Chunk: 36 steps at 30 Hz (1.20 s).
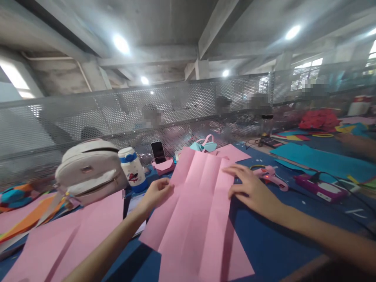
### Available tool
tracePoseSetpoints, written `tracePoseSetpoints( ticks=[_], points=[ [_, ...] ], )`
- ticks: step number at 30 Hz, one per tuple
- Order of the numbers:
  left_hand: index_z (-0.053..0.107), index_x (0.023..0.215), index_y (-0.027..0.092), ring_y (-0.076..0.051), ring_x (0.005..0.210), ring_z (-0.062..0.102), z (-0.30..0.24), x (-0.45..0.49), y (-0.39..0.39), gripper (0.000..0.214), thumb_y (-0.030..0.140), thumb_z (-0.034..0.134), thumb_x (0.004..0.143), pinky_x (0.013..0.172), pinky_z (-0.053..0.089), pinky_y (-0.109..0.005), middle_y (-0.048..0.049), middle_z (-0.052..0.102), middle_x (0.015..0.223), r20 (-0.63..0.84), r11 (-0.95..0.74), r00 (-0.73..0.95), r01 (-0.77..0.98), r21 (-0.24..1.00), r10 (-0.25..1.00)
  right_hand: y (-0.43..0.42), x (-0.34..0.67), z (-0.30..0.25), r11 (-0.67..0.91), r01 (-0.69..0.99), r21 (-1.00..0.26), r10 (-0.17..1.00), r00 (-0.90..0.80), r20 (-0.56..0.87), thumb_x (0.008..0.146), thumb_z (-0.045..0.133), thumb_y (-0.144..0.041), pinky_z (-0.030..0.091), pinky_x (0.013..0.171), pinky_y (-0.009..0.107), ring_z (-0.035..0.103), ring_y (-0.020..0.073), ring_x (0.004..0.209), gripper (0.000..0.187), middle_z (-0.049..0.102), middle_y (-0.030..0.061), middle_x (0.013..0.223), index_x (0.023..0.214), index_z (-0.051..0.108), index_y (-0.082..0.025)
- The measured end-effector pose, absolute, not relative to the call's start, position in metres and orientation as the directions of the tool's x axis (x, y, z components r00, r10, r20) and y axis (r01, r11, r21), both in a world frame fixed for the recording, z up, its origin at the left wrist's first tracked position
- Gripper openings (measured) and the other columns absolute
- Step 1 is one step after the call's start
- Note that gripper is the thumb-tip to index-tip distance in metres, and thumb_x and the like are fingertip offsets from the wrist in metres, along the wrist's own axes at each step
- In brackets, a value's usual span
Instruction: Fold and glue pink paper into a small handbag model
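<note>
- Paper (pixel 190 203), pink and creased, slants up before us over the blue table (pixel 264 243).
- We pinch its left edge with our left hand (pixel 158 192).
- Our right hand (pixel 255 191) lightly holds its right edge.

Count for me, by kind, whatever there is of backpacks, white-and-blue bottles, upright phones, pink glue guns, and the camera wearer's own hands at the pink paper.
Own hands at the creased pink paper: 2 (left hand, right hand)
Pale backpack: 1
White-and-blue bottle: 1
Upright phone: 1
Pink glue gun: 1
Total: 6
</note>
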<state>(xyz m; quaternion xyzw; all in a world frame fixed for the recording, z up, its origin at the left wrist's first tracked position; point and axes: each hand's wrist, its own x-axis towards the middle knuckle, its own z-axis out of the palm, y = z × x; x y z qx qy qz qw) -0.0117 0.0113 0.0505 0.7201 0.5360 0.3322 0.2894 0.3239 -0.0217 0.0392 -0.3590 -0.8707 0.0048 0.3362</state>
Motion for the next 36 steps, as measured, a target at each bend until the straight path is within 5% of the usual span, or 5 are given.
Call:
tracePoseSetpoints(
  ticks=[3, 12, 24, 31, 36],
  points=[
    [0.054, 0.077, 0.017, -0.008, 0.047, 0.038, 0.042, -0.01, -0.011, 0.039, 0.056, 0.058, 0.082, 0.047, 0.025, -0.02, 0.0075, 0.044, 0.055, 0.177, -0.221, 0.138, 0.45, 0.865, 0.975, -0.017, 0.328, 0.026, 0.65, 0.58, -0.491, 0.749, -0.383, 0.541, 0.091, 0.047, -0.018, 0.02, 0.115, 0.058, 0.02, 0.0324, 0.146, 0.023, 0.029, 0.005, 0.156, 0.089, 0.069, -0.024],
    [0.062, 0.097, 0.015, -0.009, 0.05, 0.047, 0.028, 0.006, -0.029, 0.046, 0.051, 0.071, 0.07, 0.049, 0.035, -0.02, 0.0017, 0.06, 0.065, 0.109, -0.154, 0.171, 0.275, 0.949, 0.979, 0.015, 0.304, 0.003, 0.154, 0.035, -0.987, 0.927, -0.351, 0.133, 0.075, 0.067, -0.045, 0.056, 0.072, 0.036, 0.071, 0.0213, 0.075, 0.07, 0.072, 0.0088, 0.099, 0.129, 0.031, -0.021],
    [0.058, 0.05, 0.015, -0.012, 0.049, 0.046, -0.002, -0.005, -0.01, 0.023, 0.028, 0.066, 0.068, 0.047, 0.031, -0.022, 0.0031, 0.052, 0.049, 0.106, -0.208, 0.212, 0.545, 0.812, 0.972, 0.04, 0.306, -0.01, 0.219, 0.262, -0.94, 0.838, -0.544, 0.044, 0.066, 0.069, -0.028, 0.053, 0.075, 0.034, 0.07, 0.0268, 0.084, 0.022, 0.075, 0.0067, 0.084, 0.082, 0.069, -0.013],
    [0.077, 0.093, 0.022, -0.022, 0.094, 0.064, 0.004, -0.013, -0.012, 0.022, 0.02, 0.058, 0.083, 0.084, 0.049, -0.03, -0.0069, 0.07, 0.097, 0.187, -0.467, 0.496, 0.534, 0.705, 0.848, 0.038, 0.311, -0.002, 0.468, 0.327, -0.821, 0.722, -0.677, 0.142, 0.078, 0.066, -0.023, 0.048, 0.09, 0.039, 0.063, 0.0249, 0.096, 0.018, 0.073, 0.0065, 0.098, 0.092, 0.077, -0.018],
    [0.055, 0.136, 0.034, -0.026, 0.126, 0.051, 0.001, -0.021, -0.014, 0.073, -0.006, 0.046, 0.076, 0.102, 0.045, -0.045, -0.0095, 0.055, 0.139, 0.196, -0.755, 0.733, 0.598, 0.269, 0.651, 0.032, 0.307, 0.011, 0.864, 0.348, -0.363, 0.427, -0.889, 0.164, 0.091, 0.051, -0.009, 0.044, 0.098, 0.041, 0.052, 0.0236, 0.118, 0.04, 0.063, 0.0086, 0.128, 0.122, 0.069, -0.026]
  ],
)
